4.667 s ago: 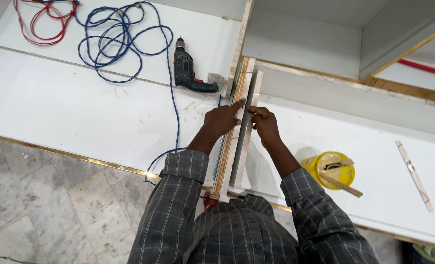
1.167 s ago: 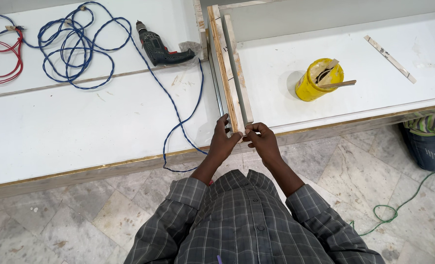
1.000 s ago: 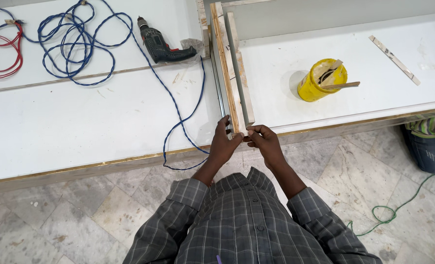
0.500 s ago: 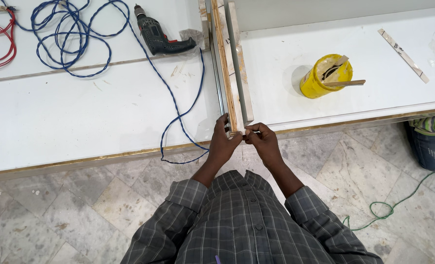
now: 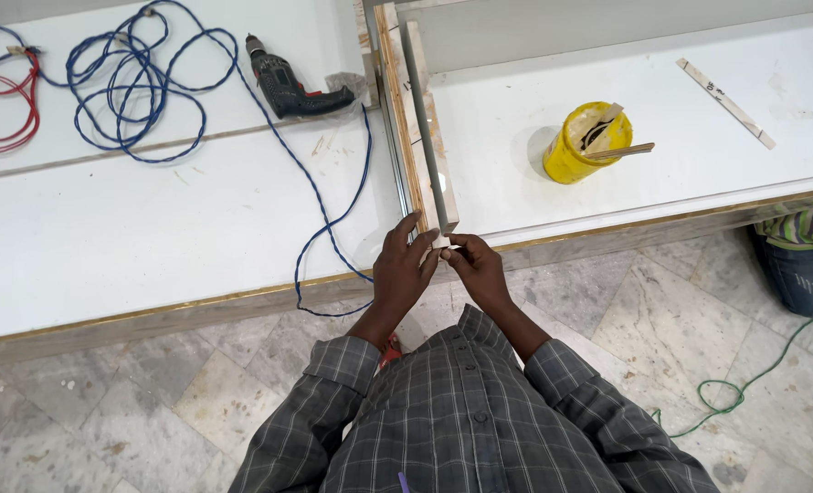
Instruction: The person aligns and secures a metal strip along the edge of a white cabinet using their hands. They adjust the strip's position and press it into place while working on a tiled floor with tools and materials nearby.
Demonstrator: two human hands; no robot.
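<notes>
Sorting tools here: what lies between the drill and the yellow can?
In the head view, the upright wooden divider with its grey strip lies between the drill and the yellow can.

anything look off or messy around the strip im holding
Nothing looks damaged. The blue cable lies in loose tangled loops, one run trailing past the panel edge near the left hand. The open yellow tin has sticks resting across it.
</notes>
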